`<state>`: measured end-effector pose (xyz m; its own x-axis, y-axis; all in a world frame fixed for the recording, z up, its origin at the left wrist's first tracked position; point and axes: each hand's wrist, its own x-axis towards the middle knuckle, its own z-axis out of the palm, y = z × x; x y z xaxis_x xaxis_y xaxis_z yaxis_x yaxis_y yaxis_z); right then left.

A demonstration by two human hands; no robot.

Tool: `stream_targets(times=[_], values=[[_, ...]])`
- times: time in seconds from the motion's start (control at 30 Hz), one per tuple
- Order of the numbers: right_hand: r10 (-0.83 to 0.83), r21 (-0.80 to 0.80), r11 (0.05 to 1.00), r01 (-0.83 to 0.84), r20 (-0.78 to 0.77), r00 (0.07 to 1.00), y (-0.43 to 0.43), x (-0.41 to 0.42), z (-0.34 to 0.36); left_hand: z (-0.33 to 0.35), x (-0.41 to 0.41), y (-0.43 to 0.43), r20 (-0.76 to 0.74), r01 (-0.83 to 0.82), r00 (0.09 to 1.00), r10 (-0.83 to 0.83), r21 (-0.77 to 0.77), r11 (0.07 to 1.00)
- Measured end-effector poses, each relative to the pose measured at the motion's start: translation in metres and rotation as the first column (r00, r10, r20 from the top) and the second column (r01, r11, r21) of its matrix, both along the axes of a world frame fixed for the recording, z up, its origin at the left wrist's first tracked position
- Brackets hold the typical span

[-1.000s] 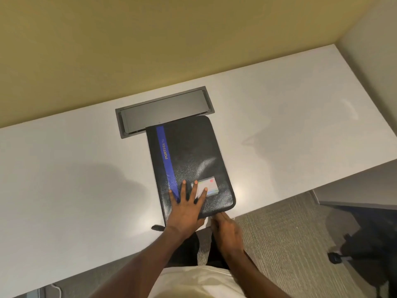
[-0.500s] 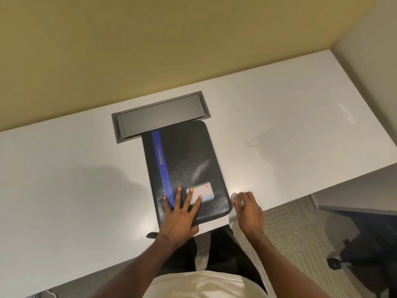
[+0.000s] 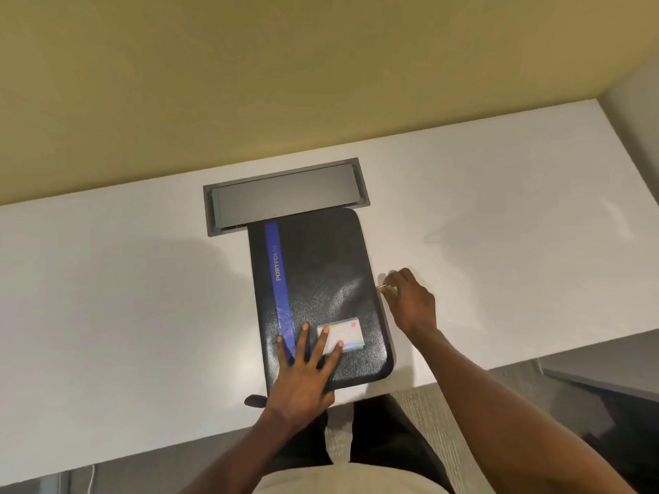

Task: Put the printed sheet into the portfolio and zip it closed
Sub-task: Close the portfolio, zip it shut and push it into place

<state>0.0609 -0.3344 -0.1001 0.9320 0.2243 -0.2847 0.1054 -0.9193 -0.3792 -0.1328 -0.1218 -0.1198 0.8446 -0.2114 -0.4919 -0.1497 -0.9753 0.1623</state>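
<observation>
The left hand (image 3: 303, 381) lies flat with its fingers spread on the near-left part of the black portfolio (image 3: 321, 279), pressing it to the white table (image 3: 124, 315). Just beyond its fingertips a blue stripe (image 3: 276, 276) runs the length of the cover near the left side, with "PORTFOLIO" in pale yellow letters set sideways along it. The portfolio's long axis points from the table's near edge toward the far edge. Its near end reaches the near edge, and its far end overlaps a grey hatch (image 3: 285, 196) set in the tabletop. No printed sheet shows, so it is probably already inside. A small pale label (image 3: 347, 333) with a red dot sits near the near-right corner, its print too small to read. About halfway along the right long side, the right hand (image 3: 410, 301) pinches the zip pull (image 3: 381, 287) between thumb and fingers. That hand is nearer the unzipped run, which seemingly leads away toward the far-right corner.
</observation>
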Motion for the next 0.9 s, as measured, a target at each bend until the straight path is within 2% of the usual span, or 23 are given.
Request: stream_targets(times=[0.13,0.23,0.37,0.57,0.77,0.9], values=[[-0.035,0.036,0.999,0.034,0.008,0.999,0.016,0.031,-0.002,-0.004,-0.001,0.001,-0.014,0.001,1.0,-0.001,-0.013,1.0],[-0.154,0.144,0.977,0.159,-0.05,0.987,0.03,0.05,-0.003,-0.005,-0.004,0.002,-0.011,0.007,1.0,-0.007,-0.022,1.0],[-0.194,0.171,0.961,0.216,-0.133,0.972,0.036,0.06,-0.007,-0.002,0.005,0.006,0.079,0.031,0.997,-0.025,-0.08,0.996],[-0.137,0.164,0.974,0.156,-0.121,0.983,0.028,0.058,-0.014,0.01,0.112,0.047,0.213,-0.134,0.966,0.144,-0.062,0.989],[-0.102,0.166,0.979,0.114,-0.083,0.991,0.025,0.057,-0.022,0.018,0.224,0.077,0.201,-0.352,0.91,0.362,-0.086,0.932],[-0.082,0.147,0.985,0.092,-0.074,0.994,0.024,0.061,-0.024,0.019,0.26,0.077,0.174,-0.359,0.915,0.363,-0.056,0.932]])
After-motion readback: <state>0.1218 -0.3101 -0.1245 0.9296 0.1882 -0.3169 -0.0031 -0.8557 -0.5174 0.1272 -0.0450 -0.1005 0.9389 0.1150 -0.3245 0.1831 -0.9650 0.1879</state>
